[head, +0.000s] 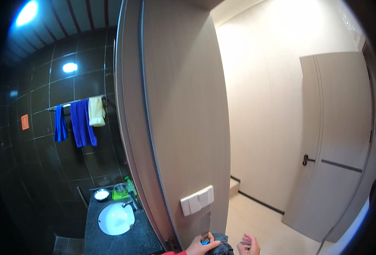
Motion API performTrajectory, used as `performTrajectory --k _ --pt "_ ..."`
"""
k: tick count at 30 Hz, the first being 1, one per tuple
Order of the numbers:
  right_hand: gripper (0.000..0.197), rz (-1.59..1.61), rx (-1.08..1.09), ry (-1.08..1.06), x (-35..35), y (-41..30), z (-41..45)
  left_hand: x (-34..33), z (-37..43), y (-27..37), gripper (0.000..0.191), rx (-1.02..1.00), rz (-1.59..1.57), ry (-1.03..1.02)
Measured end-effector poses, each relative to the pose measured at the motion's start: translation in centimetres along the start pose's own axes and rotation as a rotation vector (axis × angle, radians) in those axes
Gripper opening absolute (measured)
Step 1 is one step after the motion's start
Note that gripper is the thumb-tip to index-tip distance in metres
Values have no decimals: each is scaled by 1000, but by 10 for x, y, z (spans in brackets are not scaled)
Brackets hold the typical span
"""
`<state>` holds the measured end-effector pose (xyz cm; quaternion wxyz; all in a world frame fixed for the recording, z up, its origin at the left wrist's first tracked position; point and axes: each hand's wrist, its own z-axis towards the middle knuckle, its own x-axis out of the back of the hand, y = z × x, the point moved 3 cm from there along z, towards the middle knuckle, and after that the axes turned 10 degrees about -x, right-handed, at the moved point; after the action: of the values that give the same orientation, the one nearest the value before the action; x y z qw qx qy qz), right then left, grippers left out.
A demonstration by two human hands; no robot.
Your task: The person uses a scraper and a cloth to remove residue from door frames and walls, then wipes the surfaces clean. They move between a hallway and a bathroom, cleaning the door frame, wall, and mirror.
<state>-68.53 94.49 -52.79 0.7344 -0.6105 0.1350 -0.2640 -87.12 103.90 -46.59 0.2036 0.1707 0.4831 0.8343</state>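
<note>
At the bottom of the view, my left hand [203, 244] is closed around a small blue object [205, 242], mostly hidden by the fingers. A red sleeve shows at that wrist. Dark grey cloth [220, 243] lies right beside the hand; whether the fingers hold it too, I cannot tell. To the right of the cloth, my right hand [249, 244] is raised with its fingers curled, and no object shows in it. Above my left hand, a white wall switch panel [196, 200] is fixed to the wood-grain wall panel [188, 111].
Left of the door frame [133, 127] is a dark tiled washroom with a white sink [116, 218] in a black stone counter [111, 247]. Towels [82, 122] hang from a rail. At the right, a wooden door [337, 127] with a black handle [308, 160] stands by a pale wall.
</note>
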Motion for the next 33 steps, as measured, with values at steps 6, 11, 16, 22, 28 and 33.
performTrajectory --k 6,11,16,22,28,33 --pt "45 633 -323 -528 -25 15 35 -19 24 23 18 82 -197 220" --pt "43 445 -368 -1075 -51 15 51 -34 19 44 9 160 -290 331" --pt "39 403 -244 -1285 -38 -22 71 -24 7 83 13 -86 -153 590" --pt "87 275 21 -1555 -32 -62 75 -36 -15 117 25 -184 -45 399" --pt "30 438 -531 -1393 -29 -63 67 -44 -33 134 21 -111 76 513" --pt "26 635 120 -774 -4 -142 178 -30 -78 138 16 -267 202 899"
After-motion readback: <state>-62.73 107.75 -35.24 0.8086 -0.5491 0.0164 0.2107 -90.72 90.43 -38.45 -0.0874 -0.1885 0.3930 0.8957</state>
